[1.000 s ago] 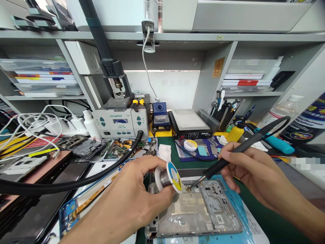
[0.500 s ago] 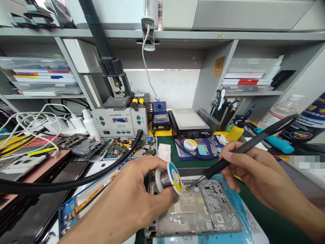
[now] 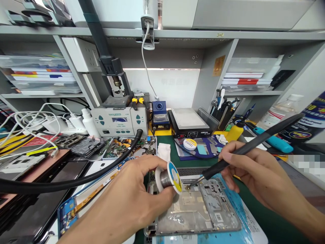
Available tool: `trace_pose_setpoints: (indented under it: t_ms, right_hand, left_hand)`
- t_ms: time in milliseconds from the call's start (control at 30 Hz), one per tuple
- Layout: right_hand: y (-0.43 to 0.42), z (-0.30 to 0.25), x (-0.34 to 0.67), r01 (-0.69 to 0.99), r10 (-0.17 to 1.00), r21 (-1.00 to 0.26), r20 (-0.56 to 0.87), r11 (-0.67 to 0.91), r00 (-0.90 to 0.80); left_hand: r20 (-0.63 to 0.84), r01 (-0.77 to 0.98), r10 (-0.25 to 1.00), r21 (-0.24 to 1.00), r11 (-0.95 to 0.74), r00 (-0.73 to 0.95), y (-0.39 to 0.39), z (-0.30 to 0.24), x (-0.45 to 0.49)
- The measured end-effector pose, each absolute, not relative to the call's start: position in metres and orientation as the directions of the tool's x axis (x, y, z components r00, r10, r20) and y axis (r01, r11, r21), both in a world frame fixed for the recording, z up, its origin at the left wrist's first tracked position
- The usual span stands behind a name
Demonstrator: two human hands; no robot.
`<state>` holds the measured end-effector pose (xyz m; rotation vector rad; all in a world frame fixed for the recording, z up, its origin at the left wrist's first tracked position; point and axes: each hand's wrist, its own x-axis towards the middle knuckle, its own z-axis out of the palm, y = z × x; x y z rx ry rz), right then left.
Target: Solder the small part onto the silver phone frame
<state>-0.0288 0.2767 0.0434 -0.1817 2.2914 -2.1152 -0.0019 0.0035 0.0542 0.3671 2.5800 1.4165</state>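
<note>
Between the thumb and fingers of my left hand (image 3: 142, 189) is a spool of solder wire (image 3: 166, 178) with a blue and yellow label. My right hand (image 3: 251, 169) grips a black soldering iron (image 3: 220, 166) like a pen, slanting down to the left. Its tip meets a small gold-coloured spot near the top edge of a metal phone frame (image 3: 188, 213). The spool hangs over the frame's upper left part. Whether solder wire reaches the tip is too small to tell. Under the frame lies a blue and white pad (image 3: 250, 220).
A hot air station (image 3: 119, 122) stands behind, its black hose (image 3: 101, 181) crossing the left side. Behind the frame are a small soldering station (image 3: 160, 117), a heating plate (image 3: 190, 122) and a round tin (image 3: 190, 144). Phone parts crowd the left; a yellow bottle (image 3: 235, 132) stands right.
Hardly anything differs. The rear end of the soldering iron has tilted slightly to the right, while its tip stays at the same spot. The spool stays in place.
</note>
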Motion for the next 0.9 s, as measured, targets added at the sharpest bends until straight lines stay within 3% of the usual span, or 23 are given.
trace_pose_setpoints:
  t_ms: [900]
  right_hand:
    - [0.276, 0.041, -0.03, -0.109, -0.114, -0.993, 0.103, 0.049, -0.988]
  left_hand:
    - [-0.076, 0.118, 0.29, 0.796, 0.594, -0.954, 0.008, 0.072, -0.001]
